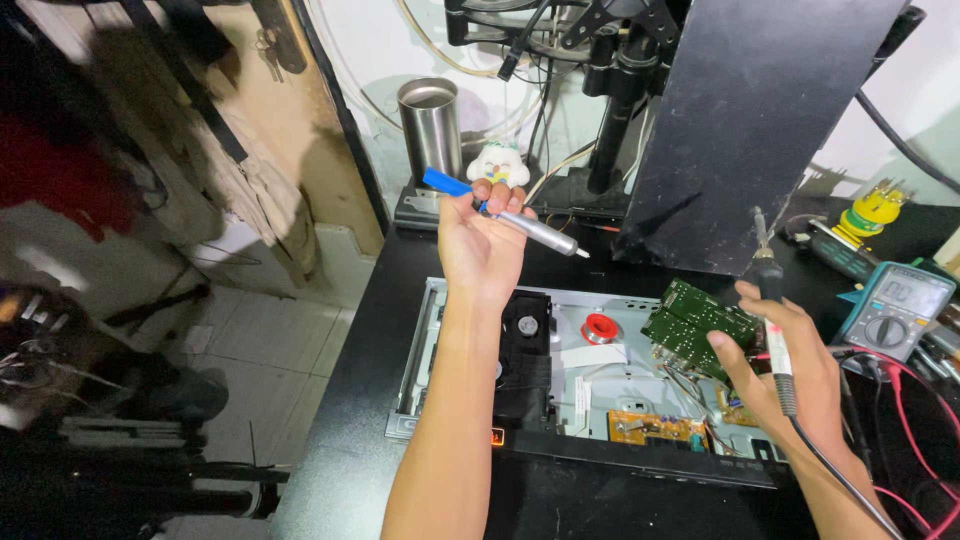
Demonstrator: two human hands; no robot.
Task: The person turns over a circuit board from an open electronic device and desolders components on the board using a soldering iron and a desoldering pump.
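Head view shows us our left hand (pixel 480 245) closed around a desoldering pump (pixel 505 213) raised up-left of the green circuit board (pixel 695 325), which our right hand (pixel 785 365), gripping the soldering iron (pixel 768 290), seemingly steadies.

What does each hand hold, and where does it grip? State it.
Left hand grips a desoldering pump around its middle. Right hand holds a soldering iron by its handle, fingers also touching the green circuit board.

Blue-and-silver desoldering pump (pixel 505 212), green circuit board (pixel 697 326), black table (pixel 375 400), teal multimeter (pixel 893 311), red solder spool (pixel 599 327)
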